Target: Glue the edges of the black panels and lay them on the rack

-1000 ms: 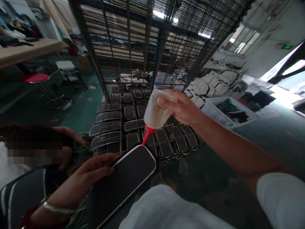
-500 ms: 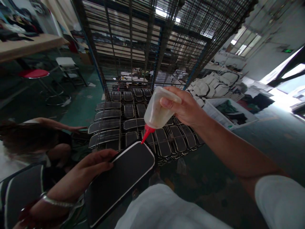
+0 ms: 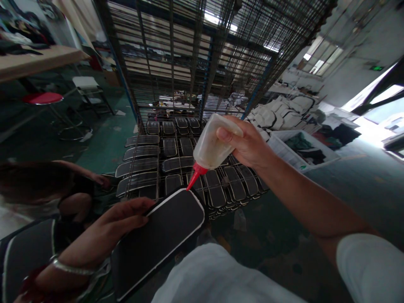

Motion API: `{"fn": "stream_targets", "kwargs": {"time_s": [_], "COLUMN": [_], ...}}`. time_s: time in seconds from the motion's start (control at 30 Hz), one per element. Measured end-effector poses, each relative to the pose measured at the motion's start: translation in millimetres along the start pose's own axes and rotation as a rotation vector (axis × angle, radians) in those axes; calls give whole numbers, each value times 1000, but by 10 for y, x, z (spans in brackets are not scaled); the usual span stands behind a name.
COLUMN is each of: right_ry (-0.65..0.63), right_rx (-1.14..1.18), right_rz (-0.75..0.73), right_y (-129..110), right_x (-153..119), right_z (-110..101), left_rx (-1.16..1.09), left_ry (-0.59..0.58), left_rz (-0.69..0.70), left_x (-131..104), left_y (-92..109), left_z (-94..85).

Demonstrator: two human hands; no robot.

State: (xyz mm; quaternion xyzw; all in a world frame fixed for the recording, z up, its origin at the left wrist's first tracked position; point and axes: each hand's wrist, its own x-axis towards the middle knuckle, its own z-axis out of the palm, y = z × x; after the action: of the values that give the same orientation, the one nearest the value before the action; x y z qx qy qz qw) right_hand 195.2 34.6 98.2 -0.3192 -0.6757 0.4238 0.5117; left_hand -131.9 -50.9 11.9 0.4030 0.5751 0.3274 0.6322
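Observation:
A translucent squeeze bottle (image 3: pixel 212 145) with a red nozzle is in my right hand (image 3: pixel 244 141), tilted nozzle-down. Its tip meets the far edge of a dark rounded panel (image 3: pixel 164 240), where a white line follows the border. My left hand (image 3: pixel 126 219) grips that panel by its upper left edge, thumb on top and fingers at the rim. The panel slants toward me, above my lap. Its lower left part is partly hidden by my forearm.
Wire racks (image 3: pixel 189 50) rise ahead, with several similar panels (image 3: pixel 176 147) on the lower level. A crouching person (image 3: pixel 34 181) is at the left, near another panel (image 3: pixel 30 252). At right stands a white bin (image 3: pixel 284 158) of cloth; a red stool (image 3: pixel 42 98) is far left.
The bottle has tilted slightly, its body shifting right, while the tip stays at the panel's far edge. The crouching person's arm has drawn back from the racks.

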Motion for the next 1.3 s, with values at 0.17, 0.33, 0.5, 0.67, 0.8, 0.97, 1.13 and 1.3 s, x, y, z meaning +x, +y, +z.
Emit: {"fn": "stream_targets", "kwargs": {"time_s": [0.17, 0.33, 0.5, 0.67, 0.8, 0.97, 1.13, 1.3], "right_ry": [32, -13, -121, -215, -258, -292, -283, -335], "right_rx": [-1, -72, -178, -353, -524, -613, -681, -672], "right_rz": [-3, 35, 97, 76, -51, -210, -309, -304], "right_y": [21, -16, -150, -294, -369, -509, -656, -606], "right_x": [15, 38, 171, 356, 429, 321, 141, 190], "right_z": [-5, -3, 127, 280, 388, 514, 581, 570], "left_rx": [17, 25, -6, -52, -22, -28, -54, -30], "left_ry": [-14, -10, -6, -2, 11, 32, 34, -41], "left_rz": [26, 4, 45, 32, 32, 27, 31, -8], "left_x": [35, 125, 270, 376, 394, 345, 322, 366], "left_y": [4, -30, -80, -100, -93, -69, -43, -36], "left_z": [-24, -14, 37, 56, 44, 56, 29, -37]}}
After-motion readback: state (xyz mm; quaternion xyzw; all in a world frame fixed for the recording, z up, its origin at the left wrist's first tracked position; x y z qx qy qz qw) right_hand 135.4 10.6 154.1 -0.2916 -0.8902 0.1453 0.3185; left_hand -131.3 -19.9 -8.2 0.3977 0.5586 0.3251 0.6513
